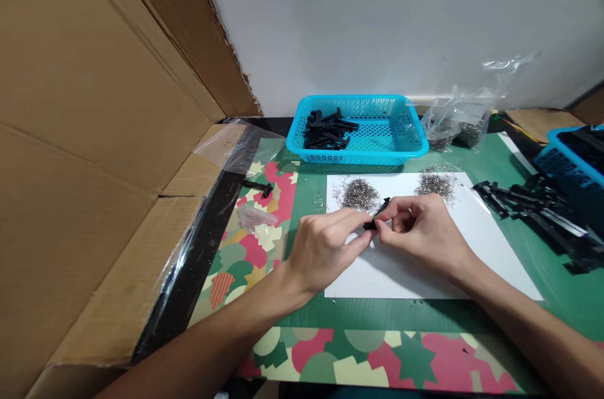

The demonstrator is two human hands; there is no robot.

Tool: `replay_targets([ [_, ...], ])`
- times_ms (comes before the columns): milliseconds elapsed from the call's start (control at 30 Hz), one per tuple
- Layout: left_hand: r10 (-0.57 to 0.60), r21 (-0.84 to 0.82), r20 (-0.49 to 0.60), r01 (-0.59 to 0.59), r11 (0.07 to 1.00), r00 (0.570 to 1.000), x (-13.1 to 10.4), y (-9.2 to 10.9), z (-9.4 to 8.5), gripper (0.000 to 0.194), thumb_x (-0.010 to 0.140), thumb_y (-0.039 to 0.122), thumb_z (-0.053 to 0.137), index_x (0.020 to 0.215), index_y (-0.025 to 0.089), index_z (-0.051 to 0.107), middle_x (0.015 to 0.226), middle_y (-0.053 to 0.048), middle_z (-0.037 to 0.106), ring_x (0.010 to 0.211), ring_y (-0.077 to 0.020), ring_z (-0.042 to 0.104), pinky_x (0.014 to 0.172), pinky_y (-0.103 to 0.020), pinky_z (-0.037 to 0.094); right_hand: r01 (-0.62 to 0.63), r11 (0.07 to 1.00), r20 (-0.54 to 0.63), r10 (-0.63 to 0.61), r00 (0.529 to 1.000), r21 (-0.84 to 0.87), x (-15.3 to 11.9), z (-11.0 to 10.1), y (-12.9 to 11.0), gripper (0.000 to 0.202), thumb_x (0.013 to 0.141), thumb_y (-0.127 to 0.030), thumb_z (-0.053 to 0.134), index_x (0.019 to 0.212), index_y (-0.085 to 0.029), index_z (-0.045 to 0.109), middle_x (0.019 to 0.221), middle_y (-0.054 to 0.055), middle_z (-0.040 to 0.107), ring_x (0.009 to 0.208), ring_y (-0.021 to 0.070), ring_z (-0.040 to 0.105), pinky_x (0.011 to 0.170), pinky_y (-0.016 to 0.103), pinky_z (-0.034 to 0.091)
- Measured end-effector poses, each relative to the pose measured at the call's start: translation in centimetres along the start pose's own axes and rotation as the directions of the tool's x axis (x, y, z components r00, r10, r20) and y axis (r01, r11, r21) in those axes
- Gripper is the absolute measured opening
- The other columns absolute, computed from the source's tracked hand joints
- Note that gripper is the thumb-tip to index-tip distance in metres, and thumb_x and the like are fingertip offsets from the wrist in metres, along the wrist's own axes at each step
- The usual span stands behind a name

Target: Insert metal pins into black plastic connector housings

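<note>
Here's a small black plastic piece [370, 224] above the white paper sheet [401, 273], pinched in the left hand's [325, 248] grip; the right hand's [419, 229] fingertips close in on it too. Just beyond, two heaps of tiny metal parts [359, 194] [435, 185], then a bright blue plastic basket [413, 146] holding black pieces [328, 129].

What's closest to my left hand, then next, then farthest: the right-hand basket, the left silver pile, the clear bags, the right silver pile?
From your left hand:
1. Left silver pile: just ahead.
2. Right silver pile: ahead, to the right.
3. Clear bags: back right.
4. Right-hand basket: far right.
</note>
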State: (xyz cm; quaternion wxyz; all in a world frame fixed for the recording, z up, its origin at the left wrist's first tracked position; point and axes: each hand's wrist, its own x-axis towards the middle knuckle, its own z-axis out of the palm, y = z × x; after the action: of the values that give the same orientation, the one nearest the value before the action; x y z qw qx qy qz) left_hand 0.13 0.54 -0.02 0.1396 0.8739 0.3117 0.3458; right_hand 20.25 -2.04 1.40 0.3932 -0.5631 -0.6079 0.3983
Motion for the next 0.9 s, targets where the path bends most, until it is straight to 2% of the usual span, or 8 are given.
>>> replay_targets([
  [100, -0.040, -0.007, -0.004, 0.040, 0.999, 0.999, -0.3, 0.1, 0.2, 0.013, 0.095, 0.018, 0.071, 0.107, 0.016, 0.078, 0.098, -0.003, 0.084, 0.081, -0.0182, 0.080, 0.065, -0.027, 0.058, -0.018, 1.000, 0.013, 0.018, 1.000, 0.005, -0.1, 0.1, 0.2, 0.015, 0.075, -0.027, 0.071, 0.066, -0.015, 0.073, 0.048, -0.003, 0.052, 0.044, 0.0093, 0.042, 0.042, 0.022, 0.029],
  [233, -0.057, 0.008, -0.011, 0.057, 0.998, 0.998, -0.5, 0.2, 0.4, 0.011, 0.092, 0.018, 0.074, 0.102, 0.017, 0.079, 0.097, -0.003, 0.085, 0.079, -0.0193, 0.081, 0.063, -0.027, 0.059, 0.009, 0.999, 0.052, -0.007, 0.999, -0.037, -0.1, -0.1, 0.5, 0.017, 0.077, -0.026, 0.071, 0.062, -0.017, 0.071, 0.046, -0.004, 0.049, 0.044, 0.0089, 0.039, 0.041, 0.023, 0.026],
  [533, -0.019, 0.028, 0.007, 0.019, 0.999, 1.000, -0.3, -0.1, 0.5, 0.009, 0.094, 0.019, 0.074, 0.100, 0.017, 0.079, 0.091, -0.003, 0.084, 0.075, -0.0185, 0.080, 0.061, -0.026, 0.057, -0.016, 0.998, 0.127, 0.023, 0.992, -0.060, 0.2, -0.4, 0.5, 0.020, 0.079, -0.026, 0.066, 0.061, -0.016, 0.064, 0.050, -0.005, 0.047, 0.048, 0.0078, 0.036, 0.045, 0.023, 0.024],
  [700, 0.008, 0.009, 0.005, -0.008, 1.000, 1.000, -0.2, -0.3, 0.4, 0.010, 0.096, 0.018, 0.073, 0.103, 0.015, 0.079, 0.095, -0.003, 0.085, 0.078, -0.0182, 0.081, 0.063, -0.025, 0.057, 0.027, 0.996, 0.167, -0.012, 0.986, -0.083, 0.5, -0.8, -0.1, 0.016, 0.078, -0.019, 0.063, 0.062, -0.015, 0.063, 0.051, -0.006, 0.045, 0.051, 0.0073, 0.035, 0.047, 0.022, 0.024],
  [800, 0.026, 0.015, -0.019, -0.026, 1.000, 0.999, 0.0, -0.5, 0.3, 0.010, 0.094, 0.018, 0.075, 0.103, 0.015, 0.079, 0.094, -0.002, 0.085, 0.075, -0.0175, 0.080, 0.060, -0.025, 0.056, 0.012, 0.998, 0.199, 0.000, 0.980, -0.059, 0.8, -1.2, -0.1, 0.016, 0.080, -0.017, 0.065, 0.065, -0.015, 0.066, 0.052, -0.007, 0.044, 0.053, 0.0072, 0.033, 0.048, 0.022, 0.023],
  [900, 0.031, 0.010, -0.012, -0.030, 0.999, 0.999, 0.3, -0.5, 0.1, 0.013, 0.091, 0.014, 0.077, 0.104, 0.017, 0.078, 0.091, -0.001, 0.084, 0.073, -0.0164, 0.079, 0.055, -0.024, 0.053, 0.006, 0.999, 0.242, 0.007, 0.970, -0.050, 1.1, -2.0, 0.0, 0.019, 0.088, -0.023, 0.068, 0.073, -0.014, 0.075, 0.053, -0.006, 0.043, 0.053, 0.0079, 0.031, 0.048, 0.024, 0.020],
])
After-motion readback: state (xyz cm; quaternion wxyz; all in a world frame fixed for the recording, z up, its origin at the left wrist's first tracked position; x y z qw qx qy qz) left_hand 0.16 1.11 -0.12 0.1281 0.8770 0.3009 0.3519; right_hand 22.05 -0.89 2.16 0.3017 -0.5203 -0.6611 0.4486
